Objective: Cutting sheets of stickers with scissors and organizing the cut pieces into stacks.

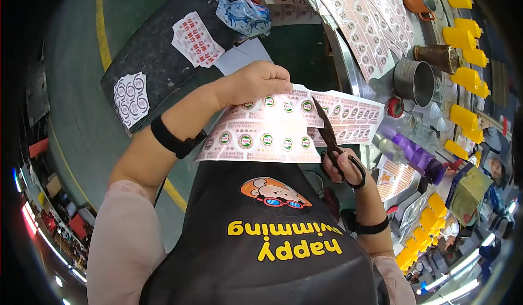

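Note:
A glossy sheet of printed labels (256,124), with rows of small round green-and-red emblems, spans the space in front of my black apron (272,218). My left hand (256,84) pinches its upper edge, fingers closed. Dark scissors (325,128) are in my right hand (339,167), its fingers through the handle loops. Their blades point up and lie at the sheet's right part, where a stepped cut edge shows. Beyond the blades, a further strip of the same labels (354,114) reaches right toward the bench. Glare washes out the sheet's middle.
On a dark table (158,59) at left lie red-printed label stacks (197,40), black-printed cut pieces (131,99) and a blue patterned bag (239,13). The right-hand bench carries more label sheets (359,27), a metal pot (414,81), a purple bottle (417,155) and several yellow containers (463,119).

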